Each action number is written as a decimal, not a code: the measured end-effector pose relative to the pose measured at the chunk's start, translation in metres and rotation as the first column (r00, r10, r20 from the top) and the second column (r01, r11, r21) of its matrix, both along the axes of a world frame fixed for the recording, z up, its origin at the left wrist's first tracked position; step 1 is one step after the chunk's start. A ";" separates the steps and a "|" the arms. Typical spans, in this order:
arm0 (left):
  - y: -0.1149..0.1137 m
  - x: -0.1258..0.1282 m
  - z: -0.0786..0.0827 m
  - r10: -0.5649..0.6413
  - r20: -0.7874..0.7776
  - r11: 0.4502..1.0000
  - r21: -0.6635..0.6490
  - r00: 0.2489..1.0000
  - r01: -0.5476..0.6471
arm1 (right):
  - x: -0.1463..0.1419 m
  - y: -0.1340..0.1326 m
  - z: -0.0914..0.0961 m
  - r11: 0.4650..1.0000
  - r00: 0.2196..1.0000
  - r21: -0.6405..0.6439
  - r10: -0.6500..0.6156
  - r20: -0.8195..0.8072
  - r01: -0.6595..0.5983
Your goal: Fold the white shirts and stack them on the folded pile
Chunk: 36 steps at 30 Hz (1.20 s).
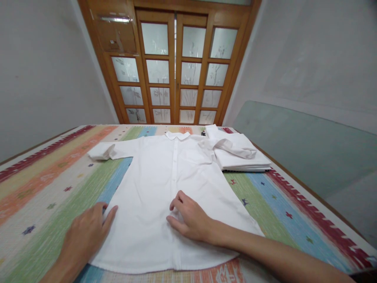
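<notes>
Across the striped cloth point(79, 188) lies the white shirt point(151, 188), my seemingly empty right hand point(193, 220) loosely curled over it, my half-open, empty-looking left hand point(85, 232) at its edge; light pressure should keep it smooth.

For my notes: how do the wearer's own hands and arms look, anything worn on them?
The left hand and right hand are ungloved, with no ring or watch visible. The right forearm is slender and uncovered where it shows; no sleeve is clear.

The shirt point(150, 188) lies on the cloth point(70, 184), collar point(177, 136) toward the doors point(160, 70). One sleeve point(235, 148) rests on the folded stack point(235, 160) at right.
</notes>
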<state>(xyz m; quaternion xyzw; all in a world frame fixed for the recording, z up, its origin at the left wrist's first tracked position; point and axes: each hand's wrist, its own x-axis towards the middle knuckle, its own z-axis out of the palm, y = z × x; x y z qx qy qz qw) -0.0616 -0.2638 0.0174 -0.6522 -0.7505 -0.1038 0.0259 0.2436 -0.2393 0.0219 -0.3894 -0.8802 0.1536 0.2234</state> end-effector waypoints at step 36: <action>0.037 0.126 0.014 -0.684 0.282 0.696 -0.021 0.672 0.717 | 0.012 0.033 -0.020 0.746 0.851 -0.662 -0.297 -0.433 -0.077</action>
